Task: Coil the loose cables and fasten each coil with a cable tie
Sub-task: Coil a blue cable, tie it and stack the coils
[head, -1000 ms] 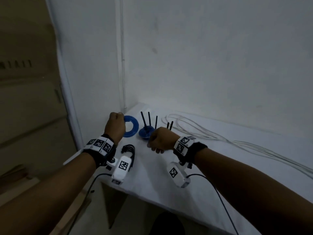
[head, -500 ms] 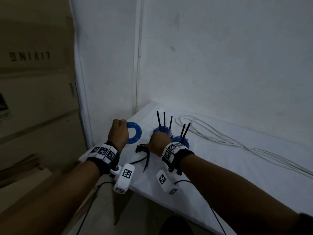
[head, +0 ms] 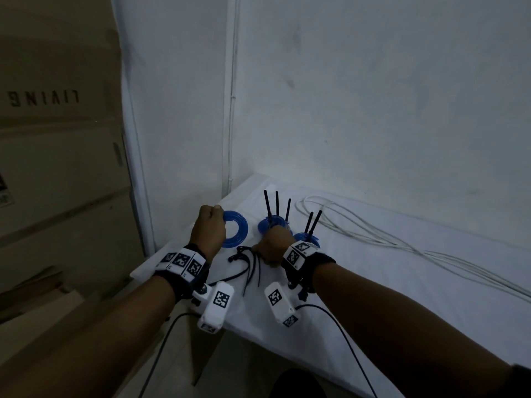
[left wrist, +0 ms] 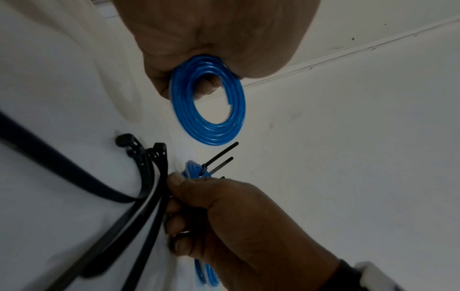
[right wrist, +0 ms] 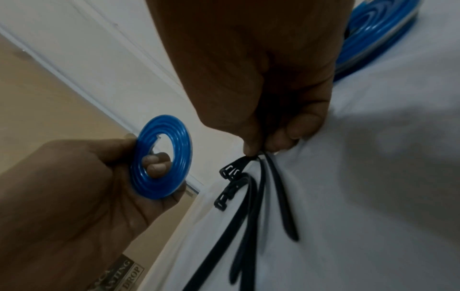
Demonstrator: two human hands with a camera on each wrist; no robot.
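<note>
I seem to be in a bare storeroom or back room of a home. My counter point(head: 373, 282), covered in white, is pushed into a corner of plain, scuffed white walls point(head: 373, 96). Off its left edge stand big cardboard boxes point(head: 57, 168), one printed "LIVING". A thin pipe point(head: 230, 110) runs down the wall corner.

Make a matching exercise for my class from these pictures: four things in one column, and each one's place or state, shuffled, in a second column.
Things:
1. blue coil
2. loose black ties
3. white cable
4. tied coils

States:
A. uncoiled along the table by the wall
B. pinched by the right hand
C. held up in the left hand, no tie on it
D. on the table, black tie tails sticking up

Pairs: 1-C, 2-B, 3-A, 4-D
</note>
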